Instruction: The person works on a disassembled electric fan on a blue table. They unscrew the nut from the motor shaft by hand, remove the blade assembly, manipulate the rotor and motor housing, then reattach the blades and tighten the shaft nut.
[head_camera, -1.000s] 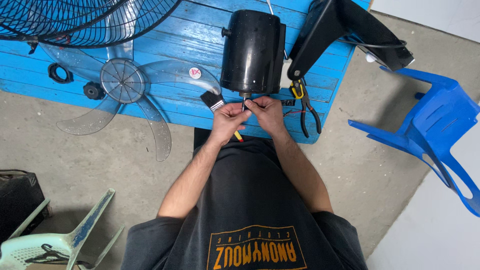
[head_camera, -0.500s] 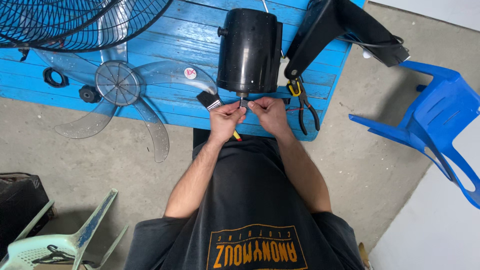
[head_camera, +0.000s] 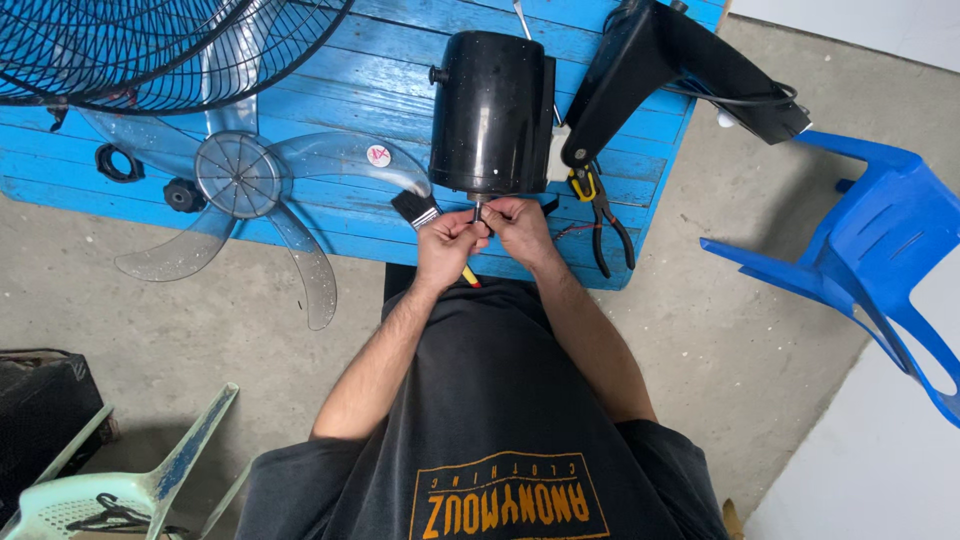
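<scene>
You are sitting at the near edge of the blue plank tabletop (head_camera: 330, 95), forearms reaching forward. Your left hand (head_camera: 447, 248) is pinching a paintbrush (head_camera: 428, 222) with a black ferrule and a yellow-and-red handle; the bristle end is pointing toward the fan blade, and the handle tip is sticking out below your palm. Your right hand (head_camera: 518, 228) is touching the left, its fingers (head_camera: 497, 212) closing on the short shaft (head_camera: 477, 210) projecting from the near end of the black fan motor housing (head_camera: 492, 110). The housing is lying on the tabletop directly beyond both hands. Just right of it, yellow-handled pliers (head_camera: 603, 215) are lying near the edge, beside the black stand neck (head_camera: 675, 70). To the left, a clear three-blade fan blade (head_camera: 240, 180) is overhanging the edge, with two black retaining nuts (head_camera: 118, 162) beside it. Farther off, the wire guard (head_camera: 140, 45) is resting at the far left corner. A blue plastic chair (head_camera: 880, 250) is standing on the floor at your right.
</scene>
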